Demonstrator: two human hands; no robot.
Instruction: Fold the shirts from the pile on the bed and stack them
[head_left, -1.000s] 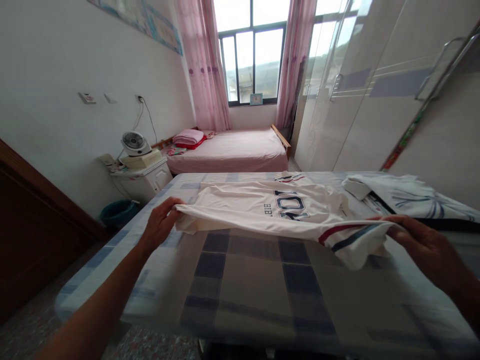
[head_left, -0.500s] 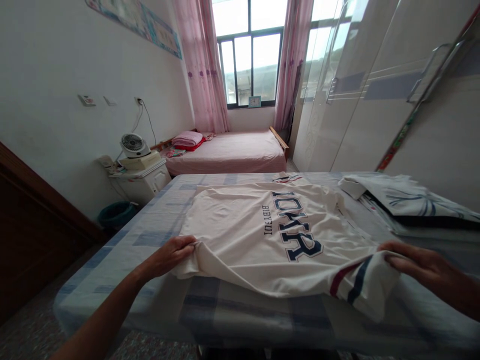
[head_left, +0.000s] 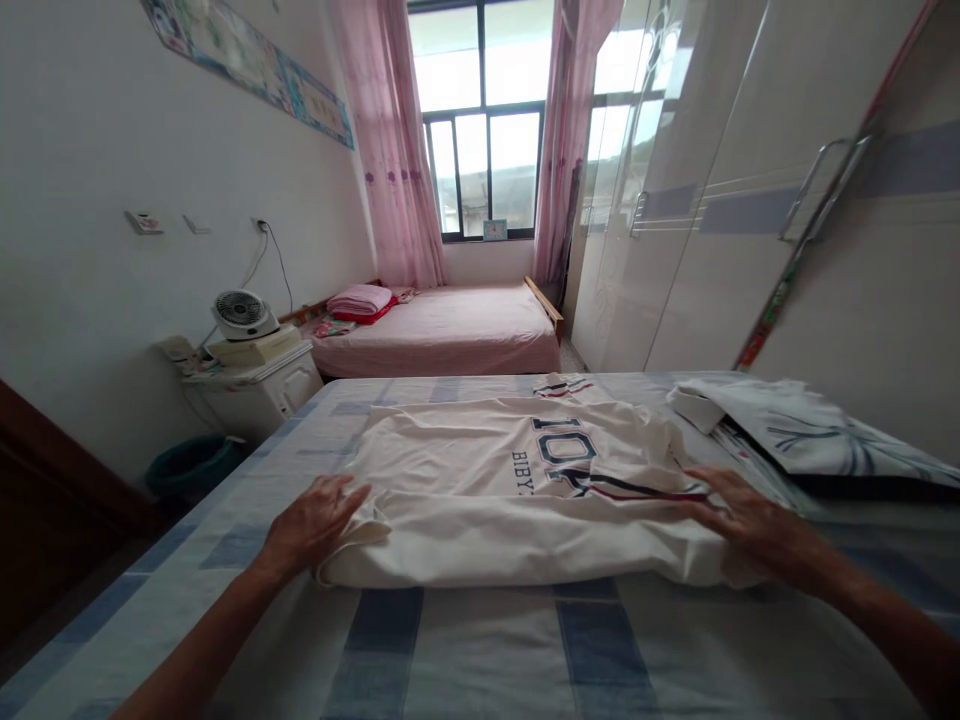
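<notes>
A cream shirt with dark printed letters lies flat on a bed with a blue-and-white checked sheet. Its near side is folded over toward the middle, covering part of the print. A sleeve with dark and red stripes shows across the fold. My left hand rests at the left end of the fold, by the hem, fingers loosely stretched. At the other end, near the striped sleeve, my right hand touches the cloth with its fingers apart.
Right of the shirt lies a pile of folded white clothes. Behind stands a pink-covered bed, with a small fan on a cabinet to its left. A wardrobe lines the right side.
The shirt's near side has been turned over away from me onto its front, the striped sleeve going with it. Both hands have loosened their grip, and the right hand has moved leftward.
</notes>
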